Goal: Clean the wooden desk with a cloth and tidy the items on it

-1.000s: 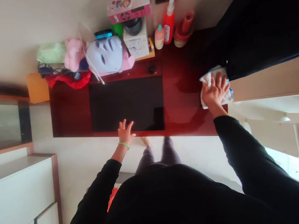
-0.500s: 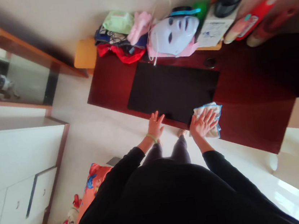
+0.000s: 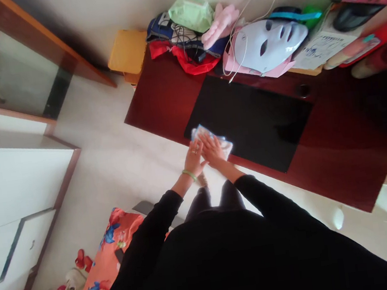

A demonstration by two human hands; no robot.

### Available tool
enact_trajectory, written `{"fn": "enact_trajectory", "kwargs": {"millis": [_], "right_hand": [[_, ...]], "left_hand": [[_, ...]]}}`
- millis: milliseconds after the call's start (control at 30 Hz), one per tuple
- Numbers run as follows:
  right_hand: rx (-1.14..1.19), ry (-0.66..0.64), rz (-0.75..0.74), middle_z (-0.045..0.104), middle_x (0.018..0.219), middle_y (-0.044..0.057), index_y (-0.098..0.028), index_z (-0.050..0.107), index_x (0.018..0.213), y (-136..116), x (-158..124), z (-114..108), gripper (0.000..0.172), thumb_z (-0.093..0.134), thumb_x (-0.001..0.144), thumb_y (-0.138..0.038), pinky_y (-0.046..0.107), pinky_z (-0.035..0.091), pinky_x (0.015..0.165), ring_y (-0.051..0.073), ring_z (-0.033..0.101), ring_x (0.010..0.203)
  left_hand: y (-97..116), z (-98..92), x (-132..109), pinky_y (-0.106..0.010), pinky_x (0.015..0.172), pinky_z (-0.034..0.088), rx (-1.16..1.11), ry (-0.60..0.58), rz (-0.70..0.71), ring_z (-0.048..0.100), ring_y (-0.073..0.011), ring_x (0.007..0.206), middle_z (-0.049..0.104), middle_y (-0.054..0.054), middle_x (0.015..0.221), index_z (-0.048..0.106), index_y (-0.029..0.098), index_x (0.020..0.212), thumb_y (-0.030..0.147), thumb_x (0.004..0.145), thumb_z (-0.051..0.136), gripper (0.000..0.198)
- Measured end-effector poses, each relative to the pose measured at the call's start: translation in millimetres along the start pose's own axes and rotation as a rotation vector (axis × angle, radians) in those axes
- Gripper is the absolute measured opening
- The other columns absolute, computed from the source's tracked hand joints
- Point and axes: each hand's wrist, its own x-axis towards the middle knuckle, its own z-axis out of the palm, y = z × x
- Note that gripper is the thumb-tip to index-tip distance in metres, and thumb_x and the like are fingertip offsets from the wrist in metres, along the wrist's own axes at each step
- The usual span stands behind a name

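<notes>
My right hand [image 3: 212, 151] lies flat on a folded white cleaning cloth [image 3: 227, 147] with blue edging, its fingers stretched out. Under the cloth is the near left corner of a black desk mat [image 3: 245, 110] on a dark red desk [image 3: 335, 151]. My left hand [image 3: 194, 159], wearing a ring and a pale green bangle [image 3: 190, 175], is open beside the right one. Its fingertips reach the cloth's left side at the desk's front edge; whether they press on it I cannot tell.
Along the desk's back stand a green wipes pack [image 3: 191, 12], a red bag [image 3: 201, 66], a white mask [image 3: 269, 44] with a loose cable, and a box [image 3: 324, 49]. A yellow stool [image 3: 128, 49] is at the left end. Floral bedding [image 3: 101, 269] lies behind me at left.
My right hand has slid the cloth leftward along the front of the mat, to beside my left hand. The view has shifted, so the desk appears farther right.
</notes>
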Motion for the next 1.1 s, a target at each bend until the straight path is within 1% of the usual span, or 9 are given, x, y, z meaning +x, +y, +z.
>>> {"fn": "enact_trajectory", "kwargs": {"millis": [200,267,367,467,567,733,900,1000,1100], "right_hand": [[-0.115,0.372,0.732,0.036,0.182,0.012,-0.02,0.042,0.177,126,-130,-39,0.073,0.03,0.109,-0.045,0.066,0.021,0.139,0.033,0.027,0.173],[-0.134,0.487,0.884,0.035,0.182,0.018,-0.016,0.043,0.176,167,-123,-64,0.076,0.03,0.108,-0.047,0.067,0.023,0.136,0.039,0.028,0.172],[-0.08,0.59,1.093,0.027,0.18,0.031,-0.003,0.043,0.174,200,-45,-96,0.079,0.036,0.108,-0.046,0.079,0.016,0.131,0.051,0.022,0.17],[-0.047,0.557,0.966,0.021,0.184,0.027,-0.006,0.037,0.177,181,70,-102,0.077,0.04,0.11,-0.044,0.079,0.008,0.132,0.047,0.016,0.172],[-0.025,0.408,0.657,0.015,0.187,0.018,-0.012,0.031,0.18,111,144,-80,0.077,0.043,0.111,-0.045,0.072,0.004,0.137,0.041,0.01,0.175],[0.027,0.025,0.08,0.026,0.186,0.011,-0.017,0.04,0.178,12,99,-36,0.07,0.041,0.109,-0.03,0.062,0.006,0.143,0.034,0.014,0.176],[-0.038,-0.045,0.078,0.031,0.185,0.007,-0.024,0.045,0.175,65,34,-53,0.066,0.041,0.111,-0.039,0.061,0.014,0.142,0.031,0.019,0.175],[-0.102,0.086,0.242,0.021,0.188,0.01,-0.023,0.041,0.177,106,77,-85,0.071,0.041,0.112,-0.049,0.067,0.011,0.14,0.036,0.014,0.175],[-0.108,0.182,0.334,0.016,0.188,0.014,-0.02,0.037,0.179,114,163,-104,0.076,0.04,0.111,-0.054,0.071,0.01,0.138,0.04,0.012,0.175]], "left_hand": [[51,36.9,24,-0.059,0.139,0.037,-0.085,-0.263,0.254,0.033,-0.0364,0.17,0.046,-0.021,0.176,0.06,0.015,0.156,0.017,0.096,0.075,0.062],[63,45.1,30,-0.057,0.138,0.039,-0.114,-0.251,0.292,0.033,-0.0345,0.171,0.044,-0.019,0.178,0.059,0.017,0.157,0.017,0.096,0.075,0.063],[60,38.1,40,-0.058,0.138,0.039,-0.141,-0.163,0.283,0.029,-0.034,0.172,0.041,-0.019,0.18,0.054,0.019,0.162,0.021,0.099,0.073,0.065],[39,9.7,56,-0.061,0.14,0.035,-0.113,-0.035,0.178,0.025,-0.036,0.173,0.036,-0.019,0.182,0.048,0.018,0.166,0.028,0.105,0.066,0.064],[15,-23.7,79,-0.061,0.14,0.033,-0.05,0.069,0.055,0.024,-0.0375,0.174,0.033,-0.021,0.183,0.046,0.015,0.168,0.032,0.109,0.057,0.062],[-3,-46.0,103,-0.06,0.14,0.033,-0.001,0.069,-0.038,0.031,-0.0365,0.172,0.041,-0.021,0.179,0.046,0.013,0.168,0.033,0.108,0.056,0.064],[0,-29.1,86,-0.061,0.135,0.043,-0.059,0.02,-0.08,0.041,-0.0352,0.168,0.047,-0.02,0.176,0.052,0.019,0.163,0.033,0.108,0.057,0.057],[-3,-26.3,75,-0.06,0.135,0.043,-0.098,0.055,-0.092,0.04,-0.0345,0.168,0.046,-0.019,0.177,0.051,0.02,0.163,0.032,0.108,0.059,0.057],[-15,-38.5,76,-0.06,0.136,0.043,-0.116,0.081,-0.125,0.04,-0.0344,0.169,0.045,-0.017,0.177,0.051,0.021,0.163,0.032,0.108,0.061,0.057]]}}
